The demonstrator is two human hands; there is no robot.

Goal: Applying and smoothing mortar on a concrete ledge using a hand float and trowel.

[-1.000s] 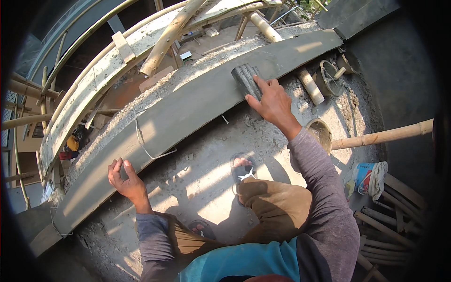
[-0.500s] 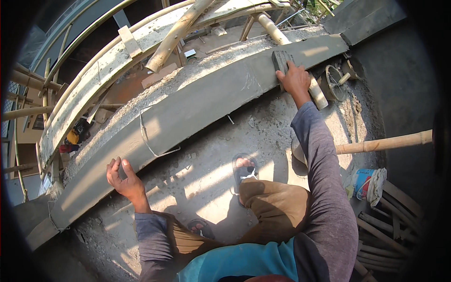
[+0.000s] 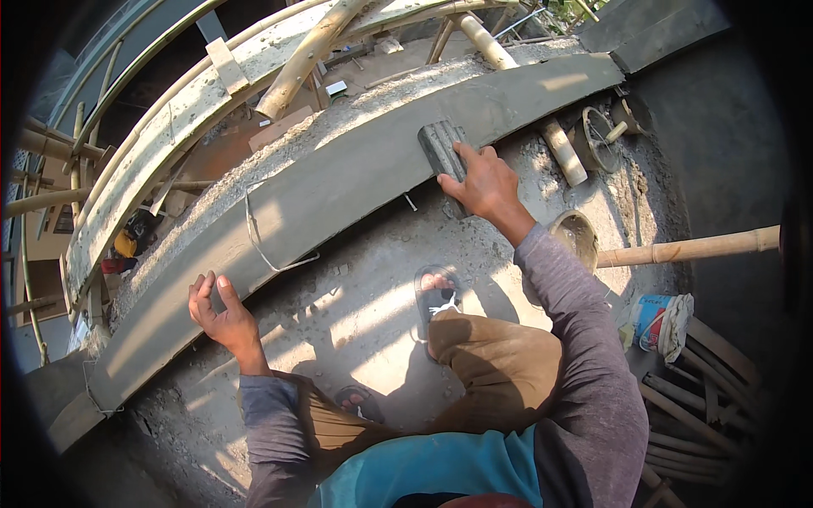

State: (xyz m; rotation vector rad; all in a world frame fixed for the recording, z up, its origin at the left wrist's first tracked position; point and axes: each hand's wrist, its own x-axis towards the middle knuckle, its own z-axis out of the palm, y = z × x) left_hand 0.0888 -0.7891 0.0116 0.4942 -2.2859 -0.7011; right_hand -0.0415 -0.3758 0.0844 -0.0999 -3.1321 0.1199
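Fingers (image 3: 200, 300) of the L hand (image 3: 229, 328) are half curled, gripping nothing, over the near edge of the strip (image 3: 330, 195); can't tell if they touch it. Just R of them a wire (image 3: 275, 269) loops across the strip. Further R, the float (image 3: 439, 146), a ridged grey block, lies across the strip w/ its near end past the edge; R hand (image 3: 491, 186) has its fingers closed on it. To work it well, prob. best to keep the float flat, press evenly, follow the curve in long strokes & ease off nr the wire, w/ the L hand clear of the face.

Surface: smooth grey, w/ sunlit patches; a rough, pebbly band (image 3: 271, 157) runs along its far side.

Room, L to R: bamboo poles (image 3: 51, 200), then a pale curved beam (image 3: 182, 114), both beyond the strip; dusty floor (image 3: 381, 305) w/ crumbs, hard shadows & sandals (image 3: 445, 296); bucket (image 3: 577, 237) nr the R forearm, thick bamboo rod (image 3: 694, 248) beside it; blue-and-red tub (image 3: 654, 322); laths (image 3: 720, 351) in shade, far R.
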